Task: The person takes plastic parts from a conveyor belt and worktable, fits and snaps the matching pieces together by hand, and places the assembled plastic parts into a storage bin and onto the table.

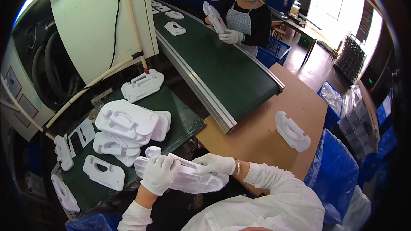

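Observation:
Both my hands wear white gloves and hold a white moulded plastic part point(192, 183) in front of my body. My left hand point(160, 174) wraps its fingers over the part's left end. My right hand point(215, 164) grips its upper right edge, thumb and fingers closed. More than one layer shows in this bundle; I cannot tell how many parts it is. Just beyond my left hand, a pile of similar white parts point(126, 122) lies on a dark green work surface point(182, 117). A single part with an oval opening point(104, 173) rests nearer to me.
A green conveyor belt point(214, 68) carries several white parts at its far end. Across it, a gloved person point(242, 21) holds white parts. One white part point(292, 131) lies on the brown board point(257, 145). Blue bins with plastic liners point(332, 162) stand at right; a machine cabinet point(98, 21) rises at left.

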The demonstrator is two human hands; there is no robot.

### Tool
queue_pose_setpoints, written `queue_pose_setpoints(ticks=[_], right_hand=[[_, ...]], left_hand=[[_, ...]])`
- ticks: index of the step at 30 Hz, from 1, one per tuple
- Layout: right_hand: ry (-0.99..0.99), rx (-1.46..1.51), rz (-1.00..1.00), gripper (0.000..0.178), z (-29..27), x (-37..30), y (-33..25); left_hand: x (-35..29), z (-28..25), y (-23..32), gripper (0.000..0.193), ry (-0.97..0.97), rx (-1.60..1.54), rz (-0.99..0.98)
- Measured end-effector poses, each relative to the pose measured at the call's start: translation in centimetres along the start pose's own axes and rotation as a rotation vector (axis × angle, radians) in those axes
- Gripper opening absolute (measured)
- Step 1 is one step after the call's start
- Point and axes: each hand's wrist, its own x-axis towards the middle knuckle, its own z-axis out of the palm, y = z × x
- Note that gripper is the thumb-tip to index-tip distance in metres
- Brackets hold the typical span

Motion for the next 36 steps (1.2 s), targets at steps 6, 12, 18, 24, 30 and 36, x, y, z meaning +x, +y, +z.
queue_pose_setpoints(ticks=[6,12,18,24,30,36], right_hand=[[0.144,-0.027,0.012,0.034,-0.7,0.7,0.0],[0.59,0.264,-0.457,0.015,-3.4,0.3,-1.7],[0.641,0.146,-0.538,0.038,-4.3,-0.2,-2.2],[0.754,-0.155,-0.576,0.045,-1.1,0.8,-2.3],[0.704,-0.074,-0.499,0.034,0.5,1.8,-2.8],[0.607,0.169,-0.174,0.025,0.6,1.2,-2.5]], left_hand=[[-2.1,-0.8,-0.3,0.018,-0.145,-0.128,-0.162],[-6.3,1.8,-2.8,0.028,0.072,-0.558,-0.918],[-4.8,2.7,-2.3,0.032,0.225,-1.453,-1.251],[-5.3,3.8,-0.1,0.032,0.373,-1.438,-1.284],[-5.2,4.6,0.2,0.031,0.596,-1.457,-1.204],[-3.3,3.3,2.6,0.019,0.677,-0.919,-0.864]])
